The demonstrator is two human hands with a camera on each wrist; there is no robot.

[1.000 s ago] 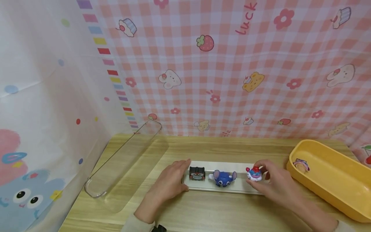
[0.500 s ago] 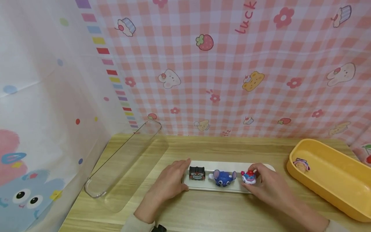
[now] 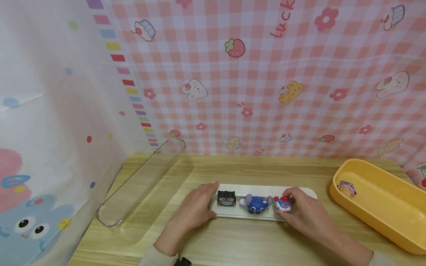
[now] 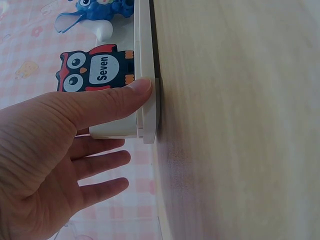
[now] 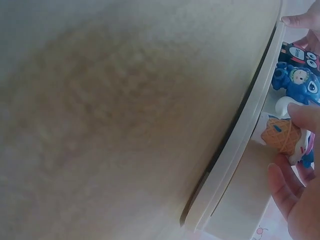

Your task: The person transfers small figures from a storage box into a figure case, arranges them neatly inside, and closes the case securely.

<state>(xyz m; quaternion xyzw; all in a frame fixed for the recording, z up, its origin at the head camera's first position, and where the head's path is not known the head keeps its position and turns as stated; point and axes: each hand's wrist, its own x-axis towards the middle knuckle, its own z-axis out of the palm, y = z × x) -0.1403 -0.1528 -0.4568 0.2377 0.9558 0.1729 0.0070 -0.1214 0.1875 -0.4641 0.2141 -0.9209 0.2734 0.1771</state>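
A long white display base [image 3: 233, 212] lies on the wooden table, and my left hand [image 3: 194, 205] holds its left end, thumb on the front edge and fingers behind. Near that end stands an owl figurine [image 4: 102, 67] marked "Seven". Beside it, mid-base, sits a blue big-eared figurine [image 3: 257, 204]. Between thumb and fingers, my right hand [image 3: 307, 214] pinches a small ice-cream figurine [image 3: 283, 204] with a red top, close to the blue one's right. The right wrist view shows its waffle-patterned side [image 5: 282, 135]. Whether it touches the base I cannot tell.
To the right stands a yellow bin [image 3: 376, 181] with a small colourful toy [image 3: 347, 188] inside. A clear plastic cover [image 3: 108, 218] rests at the left of the table. A checked cloth [image 3: 213, 66] hangs behind.
My right hand has moved left along the base with the ice-cream figurine, bringing it nearer the blue figurine. The left hand stays put on the base's end.
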